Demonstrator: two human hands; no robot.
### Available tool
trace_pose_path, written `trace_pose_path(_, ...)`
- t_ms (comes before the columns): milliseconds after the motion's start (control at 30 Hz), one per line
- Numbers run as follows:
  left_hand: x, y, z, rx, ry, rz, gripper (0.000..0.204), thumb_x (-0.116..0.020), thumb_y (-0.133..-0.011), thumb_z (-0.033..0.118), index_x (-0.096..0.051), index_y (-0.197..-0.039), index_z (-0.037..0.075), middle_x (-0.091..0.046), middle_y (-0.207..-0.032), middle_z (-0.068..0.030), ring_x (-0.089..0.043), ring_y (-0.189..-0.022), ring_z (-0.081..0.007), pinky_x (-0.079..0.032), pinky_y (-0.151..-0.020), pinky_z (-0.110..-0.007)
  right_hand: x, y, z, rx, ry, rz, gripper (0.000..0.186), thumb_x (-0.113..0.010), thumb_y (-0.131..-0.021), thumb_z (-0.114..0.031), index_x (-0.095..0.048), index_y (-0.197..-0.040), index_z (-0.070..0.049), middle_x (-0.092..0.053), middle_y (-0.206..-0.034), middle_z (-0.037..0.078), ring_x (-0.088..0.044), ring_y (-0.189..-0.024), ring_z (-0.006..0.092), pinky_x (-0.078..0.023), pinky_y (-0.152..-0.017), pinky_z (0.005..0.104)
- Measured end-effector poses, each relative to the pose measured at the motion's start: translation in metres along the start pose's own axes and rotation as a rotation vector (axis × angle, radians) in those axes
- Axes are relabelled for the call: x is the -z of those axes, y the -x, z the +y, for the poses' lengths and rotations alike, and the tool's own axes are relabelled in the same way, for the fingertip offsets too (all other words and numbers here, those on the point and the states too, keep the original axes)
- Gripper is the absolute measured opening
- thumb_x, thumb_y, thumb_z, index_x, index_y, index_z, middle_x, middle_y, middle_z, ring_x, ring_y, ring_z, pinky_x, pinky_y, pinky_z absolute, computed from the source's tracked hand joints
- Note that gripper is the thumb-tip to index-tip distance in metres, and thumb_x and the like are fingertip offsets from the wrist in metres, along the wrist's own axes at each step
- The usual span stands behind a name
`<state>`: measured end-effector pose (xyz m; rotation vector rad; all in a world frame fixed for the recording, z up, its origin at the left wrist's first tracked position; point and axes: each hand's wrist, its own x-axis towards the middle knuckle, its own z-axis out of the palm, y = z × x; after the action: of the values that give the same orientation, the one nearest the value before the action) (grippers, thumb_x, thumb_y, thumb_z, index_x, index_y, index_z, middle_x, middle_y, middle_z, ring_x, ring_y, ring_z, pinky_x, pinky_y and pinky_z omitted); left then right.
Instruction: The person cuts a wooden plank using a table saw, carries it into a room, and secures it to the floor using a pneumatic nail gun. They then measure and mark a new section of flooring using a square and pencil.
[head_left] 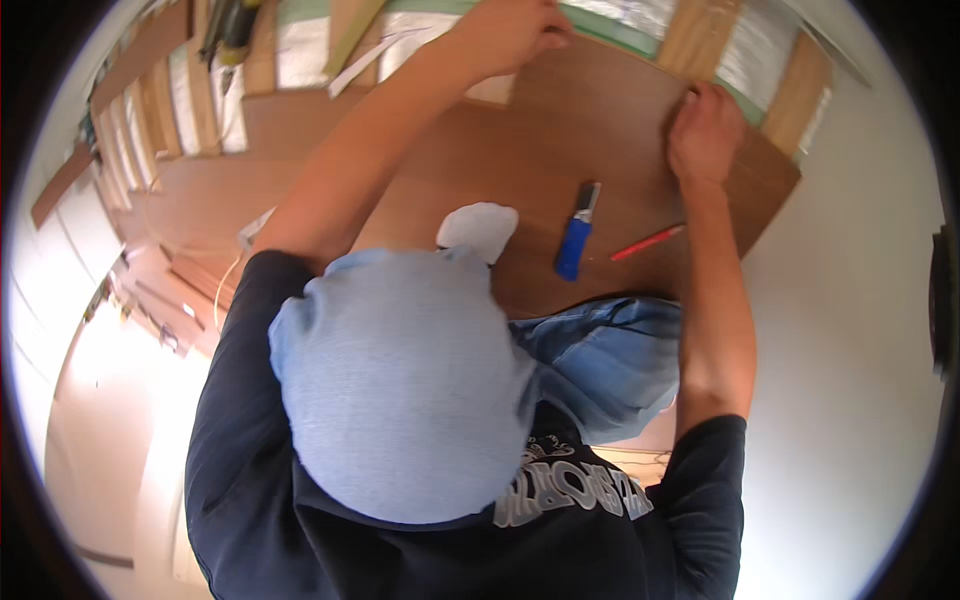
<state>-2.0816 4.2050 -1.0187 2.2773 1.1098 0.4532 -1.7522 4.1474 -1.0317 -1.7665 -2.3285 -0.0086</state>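
Note:
A wide brown laminate floor plank point(590, 110) lies across the wooden battens in front of me. My left hand point(512, 38) reaches to its far edge, fingers bent and closed there; the fingertips are partly hidden. At the same far edge, further right, my right hand point(706, 132) has its fingers curled over the plank. Between my arms, on the brown boards, rest a utility knife point(573, 245) with a blue handle and a red pencil point(648, 242). The knife lies nearer the middle, the pencil close to my right forearm.
Wooden battens point(700, 38) with silvery sheeting between them run along the far side. A power drill point(238, 32) is at the far left, near a narrow white strip point(375, 62). A white wall point(850, 300) borders the right side. A thin cable point(224, 290) trails at left.

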Motion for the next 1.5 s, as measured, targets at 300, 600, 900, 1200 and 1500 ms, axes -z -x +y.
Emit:
trace_pose_path(300, 0.012, 0.001, 0.031, 0.198, -0.184, -0.129, 0.025, -0.066, -0.096, 0.019, -0.072, -0.118, 0.008, -0.068, -0.112, -0.0115, -0.064, -0.107, -0.0337, -0.052, -0.094, -0.043, -0.003, 0.005, -0.012, -0.103, -0.146, 0.141, 0.020, -0.059, -0.096, -0.025, -0.067, -0.107, -0.009, -0.063, -0.114, 0.011, -0.058, -0.110, 0.0344, -0.047, -0.097, 0.0502)
trace_pose_path(600, 0.012, -0.011, 0.053, 0.206, -0.294, -0.180, 0.030, -0.066, -0.096, 0.015, -0.068, -0.124, 0.005, -0.066, -0.116, -0.0124, -0.063, -0.109, -0.0342, -0.053, -0.095, -0.043, -0.002, -0.012, 0.073, -0.277, -0.056, 0.209, 0.024, -0.064, -0.096, -0.030, -0.069, -0.095, -0.008, -0.062, -0.096, 0.012, -0.057, -0.094, 0.0328, -0.047, -0.085, 0.0495)
trace_pose_path(900, 0.010, -0.011, 0.074, 0.216, -0.359, -0.293, 0.049, -0.070, -0.093, 0.025, -0.060, -0.135, 0.003, -0.063, -0.124, -0.0153, -0.062, -0.113, -0.0345, -0.052, -0.098, -0.043, 0.006, 0.008, 0.070, -0.323, -0.032, 0.228, 0.022, -0.066, -0.094, -0.027, -0.067, -0.087, -0.006, -0.060, -0.093, 0.013, -0.057, -0.092, 0.0335, -0.047, -0.083, 0.0485)
trace_pose_path(1200, 0.005, -0.004, 0.087, 0.353, -0.464, -0.330, 0.070, -0.076, -0.088, 0.041, -0.054, -0.142, 0.002, -0.057, -0.139, -0.0198, -0.056, -0.128, -0.0363, -0.049, -0.107, -0.044, 0.009, 0.001, 0.054, -0.390, 0.041, 0.194, 0.035, -0.063, -0.094, -0.037, -0.068, -0.112, -0.007, -0.063, -0.125, 0.014, -0.053, -0.121, 0.0360, -0.041, -0.106, 0.0518)
trace_pose_path(1500, 0.013, 0.046, 0.060, 0.139, -0.329, -0.222, 0.075, -0.070, -0.090, 0.043, -0.047, -0.151, 0.007, -0.043, -0.158, -0.0172, -0.042, -0.144, -0.0355, -0.031, -0.119, -0.054, 0.051, 0.084, 0.024, -0.298, 0.078, -0.252, 0.076, -0.050, -0.104, -0.046, -0.026, -0.161, -0.003, -0.022, -0.169, 0.020, -0.019, -0.157, 0.0377, -0.016, -0.126, 0.0545)
